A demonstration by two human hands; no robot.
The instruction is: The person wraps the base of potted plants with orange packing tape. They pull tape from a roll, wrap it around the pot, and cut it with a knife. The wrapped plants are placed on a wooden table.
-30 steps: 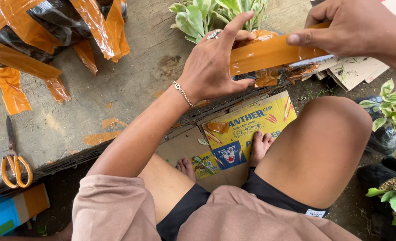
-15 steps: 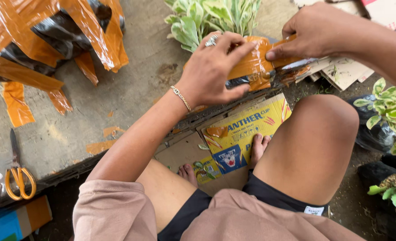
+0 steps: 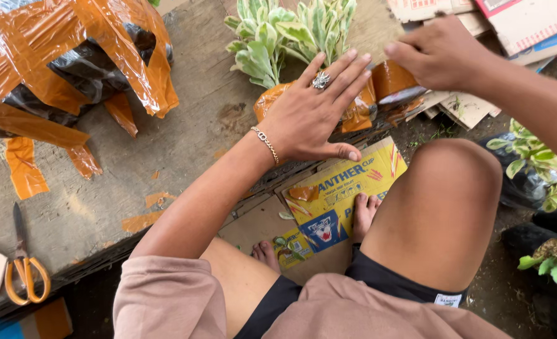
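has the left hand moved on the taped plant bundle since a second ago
Yes. The left hand now lies flat on the orange-taped plant bundle, fingers spread; earlier it gripped the tape strip.

The scissors (image 3: 22, 267) lie far left on the table (image 3: 184, 144), the plant (image 3: 291, 34) behind the left hand (image 3: 313, 113).

The person wears a dusty-pink top with the sleeve (image 3: 165, 295) ending above the elbow, and black shorts (image 3: 379, 282) bearing a small white label at the hem. The left hand (image 3: 310, 116) has an ornate silver ring (image 3: 321, 80), the wrist a thin chain bracelet (image 3: 266, 143). Feet are bare.
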